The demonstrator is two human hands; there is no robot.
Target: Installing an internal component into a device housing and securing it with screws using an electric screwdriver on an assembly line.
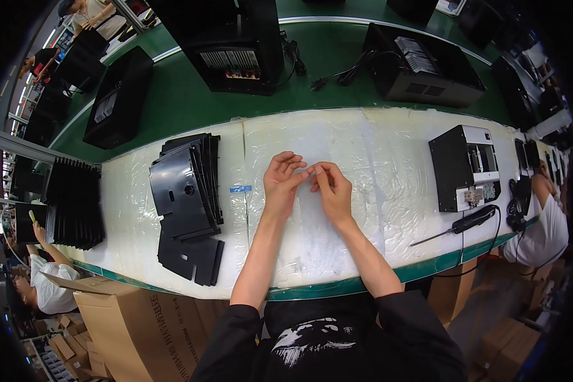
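Over the middle of the white foam-covered worktop (375, 140), both hands meet fingertip to fingertip. The left hand (281, 181) and the right hand (331, 190) pinch something very small and pale between thumbs and forefingers (311, 170); it is too small to tell its kind, its long axis or which way it points. A clear plastic sheet (312, 223) lies flat on the worktop under the hands, running toward the near edge.

To the left lies a fanned stack of black plastic panels (184, 191), their long sides running away from the person, with a small blue strip (240, 188) just beside it. Further left stands a second stack of black ribbed parts (75, 204). To the right sits an open black-and-white device housing (465, 167) showing its inner metal parts, and near it an electric screwdriver (468, 223) lies with its tip pointing left. An open cardboard box (124, 318) stands below the worktop's near edge; its contents are hidden.
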